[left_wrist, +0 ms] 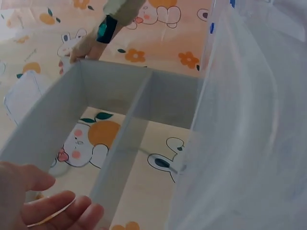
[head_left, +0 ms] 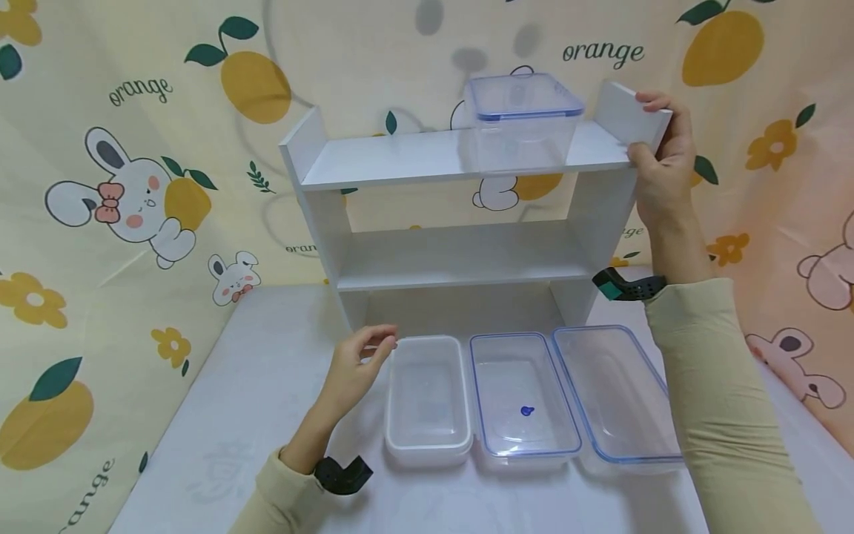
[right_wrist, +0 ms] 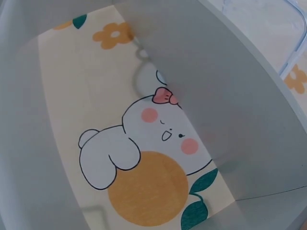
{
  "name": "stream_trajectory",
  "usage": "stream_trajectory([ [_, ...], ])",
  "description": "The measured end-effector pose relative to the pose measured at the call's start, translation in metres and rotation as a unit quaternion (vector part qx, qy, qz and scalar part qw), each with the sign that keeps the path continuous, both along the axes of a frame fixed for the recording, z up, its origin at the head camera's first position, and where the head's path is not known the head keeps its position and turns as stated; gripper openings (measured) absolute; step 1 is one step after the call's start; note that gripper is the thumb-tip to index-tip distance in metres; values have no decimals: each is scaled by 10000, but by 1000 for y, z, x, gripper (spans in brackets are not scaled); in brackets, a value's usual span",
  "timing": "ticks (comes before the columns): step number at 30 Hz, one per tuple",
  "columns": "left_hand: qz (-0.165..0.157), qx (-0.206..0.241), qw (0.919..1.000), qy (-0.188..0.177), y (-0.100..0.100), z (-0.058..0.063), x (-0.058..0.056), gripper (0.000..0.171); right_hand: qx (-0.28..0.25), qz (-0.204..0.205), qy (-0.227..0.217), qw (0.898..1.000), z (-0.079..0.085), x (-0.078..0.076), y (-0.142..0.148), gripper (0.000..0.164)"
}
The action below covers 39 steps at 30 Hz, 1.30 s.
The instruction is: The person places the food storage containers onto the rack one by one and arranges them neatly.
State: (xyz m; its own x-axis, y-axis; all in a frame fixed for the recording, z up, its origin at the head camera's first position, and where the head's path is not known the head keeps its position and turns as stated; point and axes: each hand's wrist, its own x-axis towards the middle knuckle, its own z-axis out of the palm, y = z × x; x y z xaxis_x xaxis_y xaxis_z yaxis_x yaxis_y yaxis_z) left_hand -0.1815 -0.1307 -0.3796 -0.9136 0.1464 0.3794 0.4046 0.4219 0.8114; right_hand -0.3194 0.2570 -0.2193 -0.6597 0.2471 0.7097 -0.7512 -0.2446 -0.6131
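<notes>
A white shelf unit with several levels stands at the back. My right hand grips the raised right end panel at its top, the thumb in front and the fingers over the edge. On the top board sits a clear lidded container with a blue-rimmed lid. My left hand is low in front of the shelf, fingers loosely bent and holding nothing. Its fingertips are near the back left corner of a white-lidded container. In the left wrist view, that hand's fingers appear before the shelf's side.
Beside the white-lidded container are a blue-rimmed container with a small blue mark and a larger blue-rimmed container, partly behind the right sleeve. All three rest on the white tabletop. A printed cloth hangs behind.
</notes>
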Motion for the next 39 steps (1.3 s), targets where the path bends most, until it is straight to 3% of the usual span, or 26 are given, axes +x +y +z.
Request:
stream_trajectory([
  [10, 204, 537, 9924, -1091, -8, -18, -9, 24, -44, 91, 10, 9999, 0, 1, -1, 45],
  [16, 460, 402, 9882, -1407, -12, -29, -14, 27, -18, 96, 36, 9999, 2, 1, -1, 46],
  [21, 525, 288, 9800, -1899, -17, -39, -15, 32, -25, 56, 55, 10000, 1, 1, 1, 45],
  [27, 40, 69, 9705, -2408, -23, -47, -13, 41, -20, 90, 73, 9999, 1, 0, 1, 45],
  [33, -699, -170, 9505, -3024, -28, -49, -12, 51, -69, 111, 26, 9999, 1, 1, 1, 45],
  [39, -1051, -244, 9391, -3262, -29, -52, -12, 54, -86, 127, 32, 9999, 1, 1, 0, 44],
])
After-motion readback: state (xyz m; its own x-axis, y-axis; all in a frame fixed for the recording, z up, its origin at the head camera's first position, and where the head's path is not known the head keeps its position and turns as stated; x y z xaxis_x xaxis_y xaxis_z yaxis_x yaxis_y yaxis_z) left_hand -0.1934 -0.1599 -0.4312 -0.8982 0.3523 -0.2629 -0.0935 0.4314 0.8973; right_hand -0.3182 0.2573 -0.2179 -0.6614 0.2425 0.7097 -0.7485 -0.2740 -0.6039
